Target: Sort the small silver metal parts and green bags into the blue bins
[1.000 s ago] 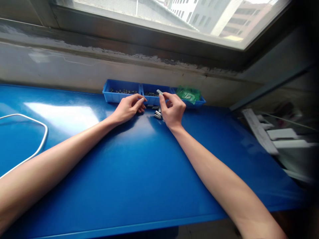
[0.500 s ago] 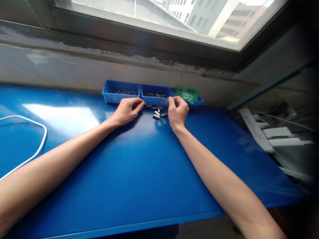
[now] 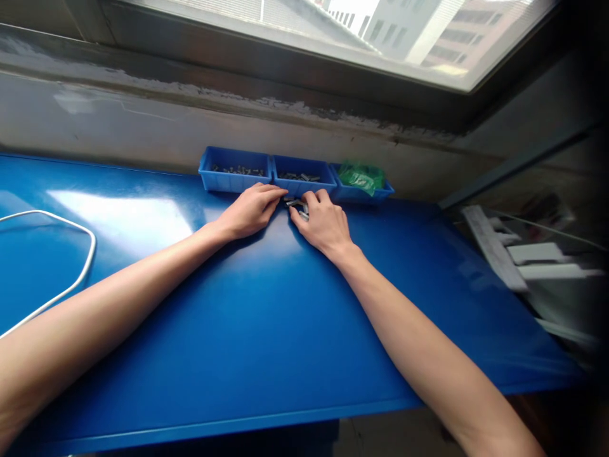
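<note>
Small silvery metal pieces lie in a loose group on the blue table, partly covered by my right hand. That hand is over the group with thumb and fingers apart, and some pieces show between them. My left hand rests just left of the pieces, its fingers stretched forward and the thumb a little below them. I see nothing held in it. Right behind the hands stands a blue bin with more metal pieces inside.
A second blue bin of small metal parts adjoins on the left. On the right, another bin holds a green plastic bag. A white cable curves across the table's left. White objects stand beyond the right edge, and a window is above.
My right hand has moved left and come down over the loose pieces, its fingers spreading from a pinch. My left hand's fingers have straightened, and it has shifted slightly right.
</note>
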The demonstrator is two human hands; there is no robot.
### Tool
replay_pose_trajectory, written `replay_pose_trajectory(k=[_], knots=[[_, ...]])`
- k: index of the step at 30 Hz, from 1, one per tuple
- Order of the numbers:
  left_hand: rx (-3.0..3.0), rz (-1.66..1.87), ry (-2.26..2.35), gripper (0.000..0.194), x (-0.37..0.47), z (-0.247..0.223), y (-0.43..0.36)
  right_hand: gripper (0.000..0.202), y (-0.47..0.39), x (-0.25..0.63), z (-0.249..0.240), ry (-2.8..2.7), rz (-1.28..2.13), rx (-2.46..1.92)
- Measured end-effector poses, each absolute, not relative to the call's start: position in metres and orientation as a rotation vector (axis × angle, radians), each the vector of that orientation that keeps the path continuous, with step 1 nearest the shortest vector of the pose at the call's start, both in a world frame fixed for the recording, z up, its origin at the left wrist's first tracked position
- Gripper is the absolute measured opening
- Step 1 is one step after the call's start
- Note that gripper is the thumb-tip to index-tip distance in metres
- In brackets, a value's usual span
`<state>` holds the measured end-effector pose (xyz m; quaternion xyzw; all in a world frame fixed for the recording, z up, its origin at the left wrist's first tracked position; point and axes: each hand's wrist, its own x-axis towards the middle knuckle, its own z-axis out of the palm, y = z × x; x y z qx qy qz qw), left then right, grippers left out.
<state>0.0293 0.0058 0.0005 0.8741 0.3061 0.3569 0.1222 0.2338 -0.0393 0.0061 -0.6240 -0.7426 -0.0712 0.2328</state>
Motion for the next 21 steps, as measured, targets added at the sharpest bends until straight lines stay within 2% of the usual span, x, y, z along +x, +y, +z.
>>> replay_pose_trajectory(k=[4,8,17,21], knots=[[2.705,0.842,0.831,0.049,0.031,-0.001,0.006,0.027,-0.035,0.243,0.008,-2.208,0.044,-1.382],[2.7,0.892,0.869,0.042,0.03,-0.001,0.005,0.03,-0.029,0.251,0.005,-2.191,0.208,-1.128],[2.552,0.996,0.877,0.023,0.028,0.001,0.0,0.027,-0.03,0.251,0.008,-2.088,0.233,-1.109],[2.558,0.981,0.827,0.022,0.028,0.002,0.002,0.023,-0.03,0.25,0.012,-1.985,0.235,-1.153]])
